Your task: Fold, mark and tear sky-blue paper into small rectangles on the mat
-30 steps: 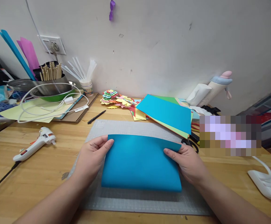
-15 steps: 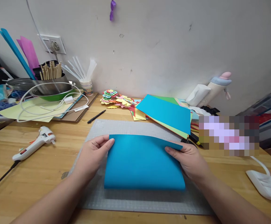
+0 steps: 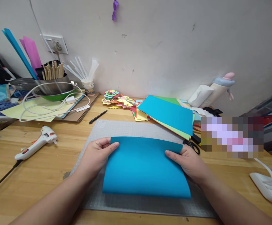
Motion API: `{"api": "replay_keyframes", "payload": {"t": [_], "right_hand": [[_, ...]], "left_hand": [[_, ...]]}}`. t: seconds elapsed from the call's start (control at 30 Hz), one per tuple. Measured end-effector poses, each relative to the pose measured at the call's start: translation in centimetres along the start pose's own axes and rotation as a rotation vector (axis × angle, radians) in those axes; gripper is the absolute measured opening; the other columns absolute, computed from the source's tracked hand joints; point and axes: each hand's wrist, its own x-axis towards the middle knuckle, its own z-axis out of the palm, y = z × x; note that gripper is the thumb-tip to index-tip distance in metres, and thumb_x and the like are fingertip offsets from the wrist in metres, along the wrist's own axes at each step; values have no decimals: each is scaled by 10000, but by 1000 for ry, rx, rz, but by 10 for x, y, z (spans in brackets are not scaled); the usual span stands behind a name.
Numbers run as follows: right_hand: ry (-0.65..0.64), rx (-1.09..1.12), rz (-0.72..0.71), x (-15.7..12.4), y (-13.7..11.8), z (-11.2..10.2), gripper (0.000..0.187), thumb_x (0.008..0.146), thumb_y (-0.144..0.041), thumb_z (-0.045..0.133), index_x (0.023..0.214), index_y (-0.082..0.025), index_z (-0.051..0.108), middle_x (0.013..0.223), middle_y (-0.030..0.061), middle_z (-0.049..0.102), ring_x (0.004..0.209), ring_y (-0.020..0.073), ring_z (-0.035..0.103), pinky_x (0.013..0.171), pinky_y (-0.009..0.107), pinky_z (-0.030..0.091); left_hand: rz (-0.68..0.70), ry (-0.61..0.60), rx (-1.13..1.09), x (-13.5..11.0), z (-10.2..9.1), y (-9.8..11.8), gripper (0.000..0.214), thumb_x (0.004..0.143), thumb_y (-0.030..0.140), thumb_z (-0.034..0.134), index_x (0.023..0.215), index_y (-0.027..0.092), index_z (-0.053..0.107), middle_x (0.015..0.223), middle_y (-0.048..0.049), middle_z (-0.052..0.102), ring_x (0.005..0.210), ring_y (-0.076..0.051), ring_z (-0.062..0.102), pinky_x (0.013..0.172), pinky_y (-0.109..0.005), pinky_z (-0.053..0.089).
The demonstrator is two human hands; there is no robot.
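A blue sheet of paper (image 3: 145, 168) lies folded over on a grey cutting mat (image 3: 117, 129) on the wooden desk, its rounded fold toward me. My left hand (image 3: 96, 157) pinches the sheet's far left corner, thumb on top. My right hand (image 3: 189, 162) pinches the far right corner in the same way. Both hands hold the two far edges of the sheet together.
A stack of coloured sheets (image 3: 167, 114) lies behind the mat, with paper flowers (image 3: 111, 96) to its left, a black pen (image 3: 98, 117) and black scissors (image 3: 193, 145) nearby. A white glue gun (image 3: 36, 143) lies at left, bowls with sticks (image 3: 52, 82) at back left, a white power strip (image 3: 269, 187) at right.
The folded sheet's near edge has slid a little toward me and to the right. My left thumb has moved further onto the paper. Both hands keep their grip on the far corners.
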Motion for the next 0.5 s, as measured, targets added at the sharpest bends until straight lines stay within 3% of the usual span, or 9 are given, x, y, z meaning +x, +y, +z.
{"api": "replay_keyframes", "payload": {"t": [0.13, 0.5], "right_hand": [[5, 9, -6, 0, 1, -2, 345, 750, -452, 752, 981, -201, 702, 972, 81, 748, 806, 263, 698, 715, 405, 568], [64, -71, 10, 0, -1, 1, 397, 687, -528, 770, 873, -187, 687, 917, 82, 753, 781, 261, 694, 727, 404, 569]], "left_hand": [[-63, -29, -53, 0, -1, -1, 335, 612, 470, 819, 732, 183, 698, 687, 2, 688, 595, -124, 582, 580, -240, 477], [-85, -24, -85, 2, -2, -4, 340, 614, 474, 825, 763, 187, 718, 708, 3, 704, 587, -114, 579, 569, -227, 463]]}}
